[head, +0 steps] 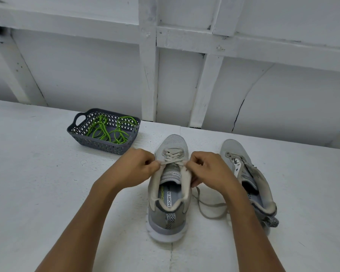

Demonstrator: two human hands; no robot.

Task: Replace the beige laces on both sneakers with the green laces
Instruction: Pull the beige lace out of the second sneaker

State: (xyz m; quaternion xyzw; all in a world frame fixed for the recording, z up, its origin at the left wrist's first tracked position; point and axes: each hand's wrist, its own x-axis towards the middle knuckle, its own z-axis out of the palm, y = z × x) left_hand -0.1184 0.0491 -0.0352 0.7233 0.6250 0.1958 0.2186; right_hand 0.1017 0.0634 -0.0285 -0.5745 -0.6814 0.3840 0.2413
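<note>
— On the white table (pixel 47 183), what are the hands doing?
— Left hand (pixel 137 167) and right hand (pixel 206 169) each pinch the beige lace (pixel 172 156) across the middle sneaker (pixel 170 211); a loose end trails toward the second sneaker (pixel 249 173) beside it.
— And the green laces (pixel 108 130)?
— Coiled in the grey basket (pixel 104 147), far left.

head-worn view, looking down, close over table (pixel 47 193)

Setting: bare utility or workshop-type room, exact kind unclear. Evidence: rough white-painted surface (pixel 37 183). Behind it stands a white-painted panel wall (pixel 86 75) with exposed framing timbers (pixel 148 79). 1 panel at the right shows a dark crack (pixel 238 114).
</note>
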